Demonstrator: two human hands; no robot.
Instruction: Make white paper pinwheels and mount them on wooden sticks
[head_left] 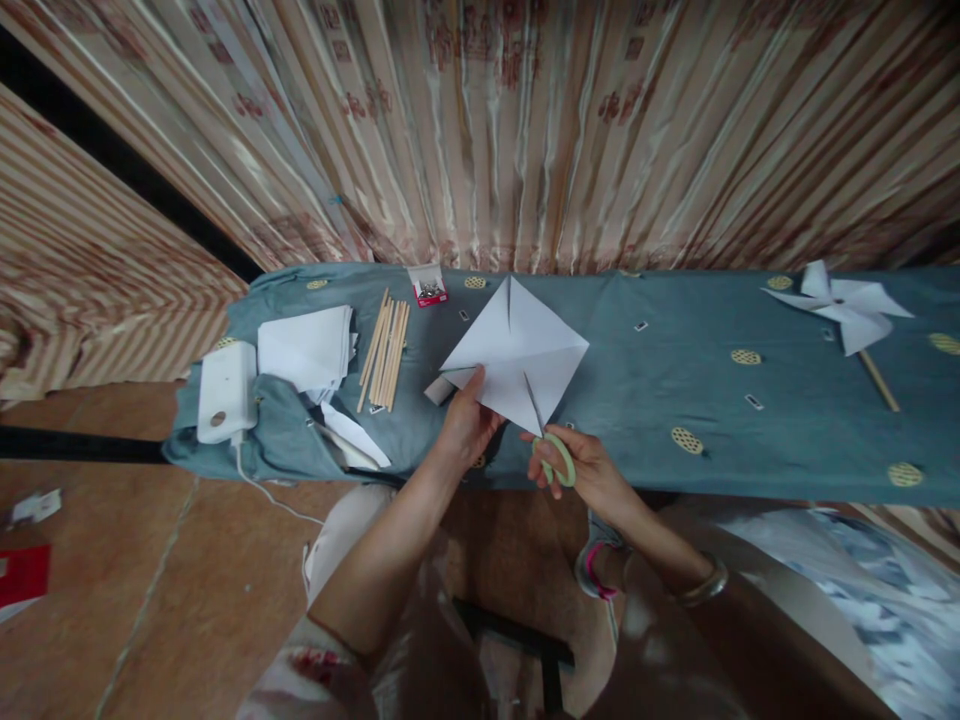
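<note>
My left hand [470, 418] pinches a square sheet of white paper [517, 345] near its lower left edge and holds it above the cloth. Slits run inward from the sheet's top and left corners. In my right hand [577, 458] are green-handled scissors [561, 462], my fingers through the loops. Their blade lies over the paper at the corner nearest me, pointing toward the sheet's middle. Partly under the sheet's left corner is a small greyish roll [439, 390]. At the far right lies a white paper pinwheel [844, 305] on a wooden stick.
Left of the paper are several wooden sticks [385, 350], a stack of white sheets [306, 345], paper offcuts [356, 435] and a white corded device [226, 392]. A small red-and-white box [428, 287] of metal pieces sits at the back. Striped curtains [510, 130] hang behind the cloth-covered table [675, 380].
</note>
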